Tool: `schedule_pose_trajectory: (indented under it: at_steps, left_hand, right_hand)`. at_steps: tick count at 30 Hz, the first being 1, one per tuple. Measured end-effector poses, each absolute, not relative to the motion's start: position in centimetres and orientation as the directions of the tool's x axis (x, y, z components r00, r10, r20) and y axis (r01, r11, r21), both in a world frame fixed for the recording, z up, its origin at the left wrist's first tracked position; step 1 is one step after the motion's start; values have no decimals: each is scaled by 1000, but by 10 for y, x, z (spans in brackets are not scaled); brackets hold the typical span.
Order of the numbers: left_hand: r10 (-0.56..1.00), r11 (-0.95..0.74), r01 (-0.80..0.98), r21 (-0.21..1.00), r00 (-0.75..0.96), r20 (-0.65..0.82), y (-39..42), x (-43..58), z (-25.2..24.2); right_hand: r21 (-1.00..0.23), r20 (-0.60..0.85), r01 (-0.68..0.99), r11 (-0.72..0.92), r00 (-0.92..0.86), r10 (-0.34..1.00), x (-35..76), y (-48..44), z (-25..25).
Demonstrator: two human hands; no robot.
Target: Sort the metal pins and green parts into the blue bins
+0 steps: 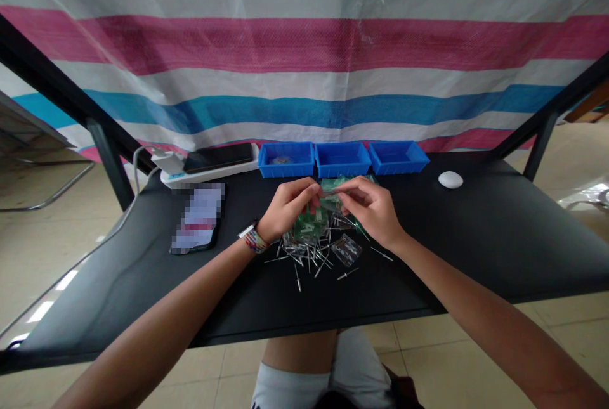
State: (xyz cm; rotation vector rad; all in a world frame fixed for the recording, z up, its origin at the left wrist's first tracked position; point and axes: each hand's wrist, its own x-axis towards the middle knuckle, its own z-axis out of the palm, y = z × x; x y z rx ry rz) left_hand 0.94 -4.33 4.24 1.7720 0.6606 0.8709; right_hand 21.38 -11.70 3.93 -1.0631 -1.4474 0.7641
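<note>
Above a pile of pop rivets (309, 253), my left hand (291, 205) and my right hand (370, 207) meet in front of me. Both are closed in a pinch on a small clear plastic bag (329, 193), one at each side; fingers cover much of it, and its contents are hard to make out. Green plastic packaging (304, 225) lies under and behind the hands, mixed with the rivets. Another small clear bag (346, 249) rests on the black table right of the pile, near a few loose rivets (382, 254).
Three blue bins stand in a row at the back: a left bin (285, 160) with small items inside, a middle bin (342, 160) and a right bin (398, 157). A phone (198, 217), a power strip (209, 174) bearing a dark device (219, 156), and a white mouse (450, 179) sit around.
</note>
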Motion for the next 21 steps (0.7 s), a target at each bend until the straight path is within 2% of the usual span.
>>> schedule_pose_trajectory:
  at_steps: [3, 5, 10, 14, 18, 21]
  left_hand:
    - [781, -318, 53, 947, 580, 230, -42, 9, 42]
    - [781, -306, 68, 950, 588, 210, -42, 9, 43]
    - [773, -254, -5, 967, 600, 206, -46, 11, 47]
    - [776, -237, -36, 971, 594, 211, -46, 13, 48]
    - [776, -257, -36, 966, 588, 228, -44, 13, 46]
    - [772, -273, -34, 962, 588, 240, -43, 13, 45]
  right_hand:
    - [-777, 553, 389, 495, 48, 831, 214, -122, 43]
    - [-721, 601, 468, 510, 58, 797, 214, -123, 44]
    - [-663, 636, 536, 522, 36, 771, 217, -122, 43]
    - [-754, 552, 439, 488, 22, 833, 215, -120, 39]
    - [-915, 372, 179, 363, 21, 928, 213, -120, 33]
    - [-963, 266, 41, 266, -21, 964, 213, -118, 34]
